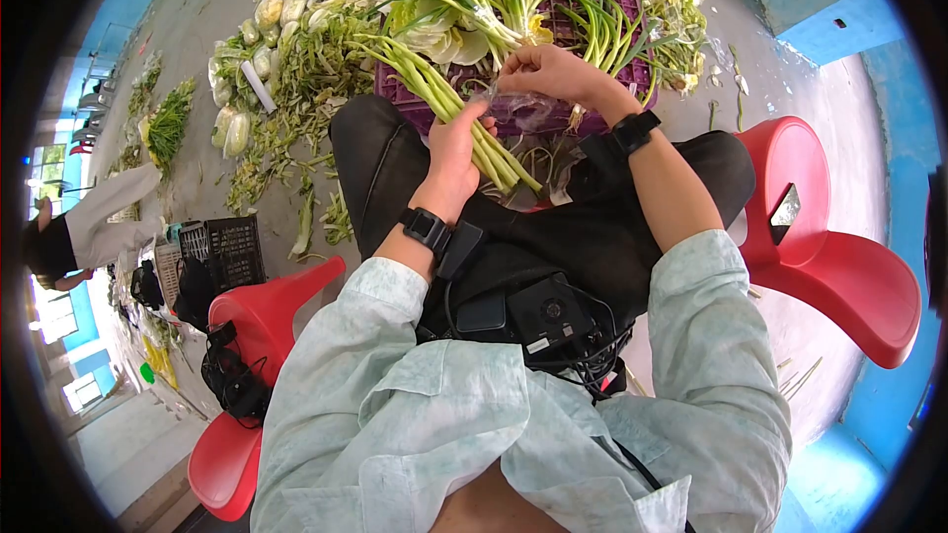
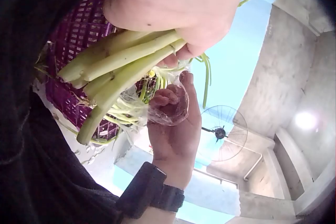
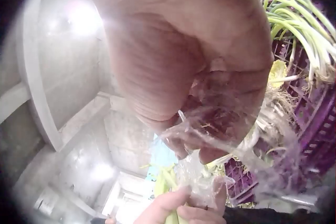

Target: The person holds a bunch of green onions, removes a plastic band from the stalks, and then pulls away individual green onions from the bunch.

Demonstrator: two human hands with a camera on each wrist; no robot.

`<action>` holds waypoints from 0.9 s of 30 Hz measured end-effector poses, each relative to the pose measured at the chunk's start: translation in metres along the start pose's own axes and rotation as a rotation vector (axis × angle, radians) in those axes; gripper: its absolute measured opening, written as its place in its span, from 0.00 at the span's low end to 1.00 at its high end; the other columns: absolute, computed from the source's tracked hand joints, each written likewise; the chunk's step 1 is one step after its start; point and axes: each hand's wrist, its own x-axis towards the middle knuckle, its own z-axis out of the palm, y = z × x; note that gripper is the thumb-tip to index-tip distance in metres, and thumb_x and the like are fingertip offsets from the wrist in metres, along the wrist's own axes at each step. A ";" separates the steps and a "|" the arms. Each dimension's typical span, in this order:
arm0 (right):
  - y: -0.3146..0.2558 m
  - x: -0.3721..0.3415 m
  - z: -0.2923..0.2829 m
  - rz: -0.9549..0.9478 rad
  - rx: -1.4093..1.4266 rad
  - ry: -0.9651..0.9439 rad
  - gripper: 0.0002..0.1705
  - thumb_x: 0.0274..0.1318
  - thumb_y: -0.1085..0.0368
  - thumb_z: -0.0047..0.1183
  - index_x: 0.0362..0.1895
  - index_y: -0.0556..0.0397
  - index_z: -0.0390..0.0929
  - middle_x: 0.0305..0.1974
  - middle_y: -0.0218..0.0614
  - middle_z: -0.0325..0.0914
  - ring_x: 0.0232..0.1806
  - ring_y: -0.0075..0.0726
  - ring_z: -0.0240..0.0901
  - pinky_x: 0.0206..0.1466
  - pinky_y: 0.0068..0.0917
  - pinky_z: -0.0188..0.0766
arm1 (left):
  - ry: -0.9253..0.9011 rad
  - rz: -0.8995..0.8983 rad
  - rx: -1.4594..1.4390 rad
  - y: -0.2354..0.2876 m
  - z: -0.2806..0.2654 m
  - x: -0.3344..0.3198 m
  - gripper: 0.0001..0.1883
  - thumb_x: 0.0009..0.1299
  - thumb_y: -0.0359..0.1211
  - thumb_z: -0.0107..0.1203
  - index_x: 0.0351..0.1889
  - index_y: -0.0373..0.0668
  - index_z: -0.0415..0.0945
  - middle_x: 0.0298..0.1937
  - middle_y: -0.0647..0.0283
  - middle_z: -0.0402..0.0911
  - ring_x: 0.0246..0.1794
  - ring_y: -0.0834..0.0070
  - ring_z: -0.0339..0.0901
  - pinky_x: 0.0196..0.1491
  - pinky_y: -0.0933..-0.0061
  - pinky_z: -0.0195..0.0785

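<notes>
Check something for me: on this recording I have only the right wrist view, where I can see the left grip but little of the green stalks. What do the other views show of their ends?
Observer: The left wrist view shows the green stalks with their thick, blunt ends sticking out past the left grip.
Operator: What is on the floor beside the crate?
Observer: In the head view, a heap of leafy greens lies on the floor to the left of the purple crate.
Operator: Any seats around the person?
Observer: Yes, the head view shows a left red seat and a right red seat, one on each side.
</notes>
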 end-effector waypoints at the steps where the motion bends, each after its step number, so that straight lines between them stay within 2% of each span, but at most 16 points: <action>1: 0.002 0.001 0.000 -0.001 -0.002 -0.004 0.19 0.59 0.54 0.65 0.47 0.54 0.86 0.37 0.29 0.83 0.38 0.23 0.75 0.45 0.25 0.72 | 0.009 0.002 -0.002 0.000 0.000 0.000 0.11 0.68 0.28 0.65 0.44 0.43 0.74 0.34 0.63 0.78 0.32 0.74 0.79 0.37 0.70 0.77; 7: -0.008 -0.006 0.000 -0.027 -0.091 0.050 0.18 0.57 0.56 0.66 0.46 0.54 0.86 0.38 0.32 0.84 0.39 0.24 0.76 0.45 0.26 0.73 | -0.005 0.024 -0.021 -0.001 -0.003 0.000 0.12 0.68 0.25 0.61 0.49 0.42 0.74 0.37 0.65 0.76 0.33 0.76 0.77 0.38 0.70 0.76; 11: -0.005 -0.004 0.002 -0.044 -0.067 0.095 0.15 0.57 0.57 0.66 0.43 0.54 0.85 0.33 0.26 0.80 0.35 0.21 0.72 0.40 0.25 0.69 | -0.031 -0.011 0.041 0.001 -0.001 -0.003 0.15 0.69 0.24 0.59 0.53 0.41 0.74 0.36 0.66 0.76 0.32 0.77 0.75 0.37 0.71 0.75; 16: 0.000 0.000 0.001 -0.060 -0.128 0.144 0.16 0.55 0.58 0.67 0.43 0.55 0.86 0.32 0.27 0.81 0.34 0.22 0.73 0.40 0.25 0.70 | -0.054 0.002 0.121 0.000 0.001 -0.004 0.18 0.65 0.22 0.61 0.53 0.39 0.74 0.35 0.65 0.76 0.29 0.76 0.75 0.34 0.72 0.73; 22: -0.003 -0.002 0.001 -0.101 -0.268 0.207 0.18 0.51 0.54 0.69 0.40 0.54 0.88 0.29 0.33 0.82 0.32 0.27 0.74 0.38 0.28 0.71 | -0.083 -0.012 0.167 -0.001 0.000 -0.003 0.21 0.63 0.22 0.63 0.54 0.39 0.74 0.35 0.65 0.77 0.30 0.76 0.75 0.34 0.73 0.72; 27: -0.002 0.000 0.000 -0.034 -0.295 0.224 0.20 0.50 0.51 0.69 0.37 0.54 0.88 0.26 0.34 0.81 0.29 0.29 0.72 0.37 0.30 0.70 | -0.113 -0.025 0.189 -0.001 0.002 -0.005 0.22 0.62 0.23 0.67 0.55 0.39 0.74 0.35 0.66 0.77 0.30 0.77 0.75 0.34 0.73 0.72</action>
